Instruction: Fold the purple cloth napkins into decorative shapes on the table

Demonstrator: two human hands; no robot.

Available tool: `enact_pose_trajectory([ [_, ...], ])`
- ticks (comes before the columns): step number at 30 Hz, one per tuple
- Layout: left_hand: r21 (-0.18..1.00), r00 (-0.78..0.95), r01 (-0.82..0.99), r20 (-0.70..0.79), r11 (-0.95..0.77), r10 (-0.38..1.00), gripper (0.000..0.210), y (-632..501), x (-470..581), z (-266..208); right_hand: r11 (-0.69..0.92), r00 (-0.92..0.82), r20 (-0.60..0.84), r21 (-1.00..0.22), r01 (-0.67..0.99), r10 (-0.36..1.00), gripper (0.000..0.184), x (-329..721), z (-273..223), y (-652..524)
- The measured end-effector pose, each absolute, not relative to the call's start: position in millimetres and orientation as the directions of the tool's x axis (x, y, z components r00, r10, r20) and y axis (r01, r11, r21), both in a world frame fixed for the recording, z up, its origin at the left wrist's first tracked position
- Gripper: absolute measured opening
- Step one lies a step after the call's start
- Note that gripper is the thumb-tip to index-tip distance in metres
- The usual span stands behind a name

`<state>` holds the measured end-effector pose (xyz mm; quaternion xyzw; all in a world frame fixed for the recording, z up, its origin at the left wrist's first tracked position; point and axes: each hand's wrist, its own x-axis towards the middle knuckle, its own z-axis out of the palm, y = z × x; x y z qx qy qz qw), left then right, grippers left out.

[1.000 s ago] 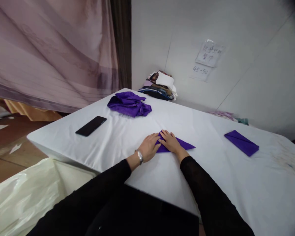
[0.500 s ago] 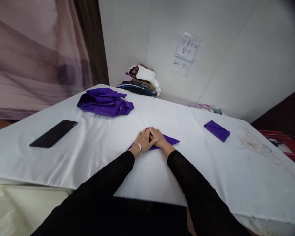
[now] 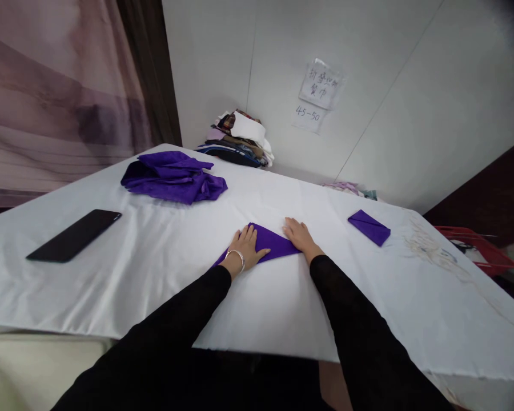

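My left hand (image 3: 245, 249) presses flat on the purple cloth (image 3: 273, 241), fingers straight, thumb spread, gripping nothing. My right hand (image 3: 300, 235), fingers also extended, rests at its right tip. The triangular cloth lies between the table's (image 3: 265, 319) front and far edges. A phone (image 3: 75, 235) lies near the left edge, a crumpled purple heap (image 3: 175, 178) by the far left corner.

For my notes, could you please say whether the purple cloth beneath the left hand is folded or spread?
Folded, apparently: the flat purple cloth has a straight-edged triangular outline; the left hand covers part.
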<state>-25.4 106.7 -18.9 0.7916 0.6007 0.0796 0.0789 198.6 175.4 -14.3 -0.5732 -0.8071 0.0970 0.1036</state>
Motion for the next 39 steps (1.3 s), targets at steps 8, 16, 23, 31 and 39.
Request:
enact_pose_trajectory([
  [8, 0.248, 0.269, 0.931, 0.032, -0.269, 0.963, 0.086, 105.9, -25.4, -20.1, 0.060, -0.026, 0.082, -0.444, 0.894, 0.996, 0.071, 210.2, 0.5, 168.7],
  [16, 0.241, 0.286, 0.928, 0.025, -0.283, 0.958, 0.065, 100.3, -23.6, -19.2, 0.604, -0.639, 0.042, -0.379, 0.701, 0.768, 0.065, 106.9, -0.7, 116.9],
  [23, 0.254, 0.287, 0.923, 0.041, -0.288, 0.957, 0.067, 98.9, -22.6, -17.3, 0.557, -0.604, -0.007, -0.377, 0.740, 0.797, 0.065, 109.5, -7.9, 131.9],
  [31, 0.258, 0.114, 0.958, 0.050, -0.123, 0.992, 0.056, 95.1, -64.3, -16.5, 0.567, -0.595, -0.044, -0.251, 0.784, 0.803, 0.069, 106.6, -11.7, 134.1],
  [39, 0.243, 0.005, 0.969, 0.136, -0.038, 0.991, 0.049, 61.0, -134.0, -22.8, 0.576, -0.601, -0.037, -0.242, 0.781, 0.799, 0.071, 107.1, -12.3, 134.2],
])
